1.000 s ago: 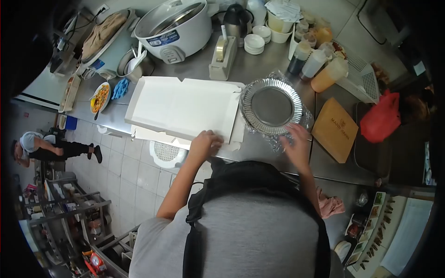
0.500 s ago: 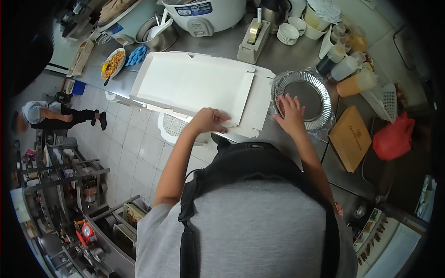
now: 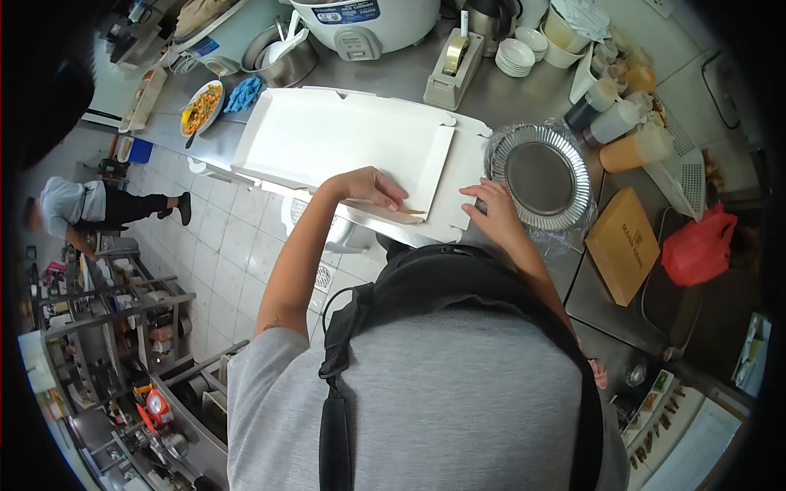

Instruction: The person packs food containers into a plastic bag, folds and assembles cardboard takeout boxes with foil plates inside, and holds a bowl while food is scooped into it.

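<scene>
A white cardboard box [image 3: 344, 135] lies unfolded on the steel counter, its low side walls partly raised and a flap spread out to the right. My left hand [image 3: 372, 188] is closed on the near wall, close to the near right corner. Beside the flap's right edge, my right hand [image 3: 495, 214] is open and holds nothing, its fingers loosely bent. Just beyond it sits a round foil tray [image 3: 575, 176] with fluted edges, in clear plastic wrap. What lies under my left fingers is partly hidden.
Behind the box stand a rice cooker [image 3: 360, 45], a tape dispenser [image 3: 450, 78] and stacked white bowls [image 3: 515, 59]. Sauce bottles [image 3: 634, 149], a brown box [image 3: 624, 245] and a red bag [image 3: 700, 245] are at right. A bowl of food [image 3: 201, 110] is left; another person [image 3: 82, 200] stands farther off.
My right hand has moved left, off the foil tray toward the box flap. My left hand has shifted slightly along the near wall. The other person has bent an arm down toward the shelves.
</scene>
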The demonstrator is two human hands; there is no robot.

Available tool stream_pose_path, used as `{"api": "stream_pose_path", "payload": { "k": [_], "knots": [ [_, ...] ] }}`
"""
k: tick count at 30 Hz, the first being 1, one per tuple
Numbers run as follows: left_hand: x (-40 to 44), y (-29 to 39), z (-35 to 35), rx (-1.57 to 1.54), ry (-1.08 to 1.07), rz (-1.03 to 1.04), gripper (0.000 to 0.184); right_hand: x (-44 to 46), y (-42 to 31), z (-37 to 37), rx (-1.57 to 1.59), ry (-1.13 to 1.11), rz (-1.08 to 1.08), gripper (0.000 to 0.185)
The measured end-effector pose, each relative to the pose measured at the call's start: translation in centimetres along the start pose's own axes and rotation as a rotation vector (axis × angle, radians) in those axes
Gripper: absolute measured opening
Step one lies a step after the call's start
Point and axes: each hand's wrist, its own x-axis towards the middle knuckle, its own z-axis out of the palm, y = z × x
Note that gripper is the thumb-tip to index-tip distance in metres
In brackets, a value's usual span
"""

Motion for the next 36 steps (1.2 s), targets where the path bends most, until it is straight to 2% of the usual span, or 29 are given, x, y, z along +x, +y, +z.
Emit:
{"api": "stream_pose_path", "payload": {
  "k": [3,6,7,9,11,14,15,18,22,25,28,31,34,35,36],
  "knots": [
    [-0.3,0.9,0.5,0.127,0.092,-0.013,0.027,0.3,-0.3,-0.2,-0.03,0.0,0.023,0.029],
    [-1.1,4.1,2.9,0.677,0.329,-0.182,0.023,0.8,-0.9,-0.9,-0.009,0.038,0.016,0.028],
    [-1.9,4.5,4.1,0.818,0.469,-0.021,0.022,0.9,-1.3,-1.4,0.068,0.049,0.074,0.03],
    [-3.0,5.7,5.8,0.692,0.789,0.214,0.021,1.1,-2.3,-2.1,0.227,0.065,0.188,0.033],
    [-4.7,7.4,7.2,0.663,1.059,0.417,0.018,1.4,-2.2,-1.8,0.482,0.054,0.261,0.048],
    [-5.8,7.8,8.6,0.464,1.119,0.352,0.017,2.2,-4.3,-2.3,0.885,-0.032,0.478,0.075],
    [-5.7,7.5,8.8,0.224,1.007,0.302,0.017,2.5,-5.5,-2.1,1.022,-0.074,0.571,0.086],
    [-5.4,7.3,10.0,0.443,1.011,0.314,0.017,2.8,-7.1,1.0,0.94,-0.165,0.471,0.103],
    [-4.5,6.0,10.6,0.364,1.085,0.354,0.014,3.6,-7.0,2.1,1.019,-0.167,0.441,0.095],
    [-4.3,6.1,10.8,0.375,1.139,0.36,0.014,3.2,-8.3,2.1,1.044,-0.126,0.436,0.083],
    [-3.5,6.3,10.5,0.345,1.134,0.31,0.016,3.3,-7.6,3.0,1.179,-0.23,0.499,0.062],
    [-3.1,7.2,10.1,0.384,1.21,0.285,0.016,2.8,-5.8,4.0,1.324,-0.316,0.696,0.046],
    [-4.1,8.4,9.7,0.427,1.249,0.356,0.015,2.4,-3.4,4.9,1.186,-0.377,0.949,0.043],
    [-5.0,8.8,9.4,0.389,1.218,0.426,0.014,2.4,-3.0,4.3,0.955,-0.479,0.907,0.042],
    [-6.4,9.2,9.2,0.384,1.188,0.399,0.015,2.6,-2.7,3.5,0.721,-0.572,0.856,0.041]
  ]
}}
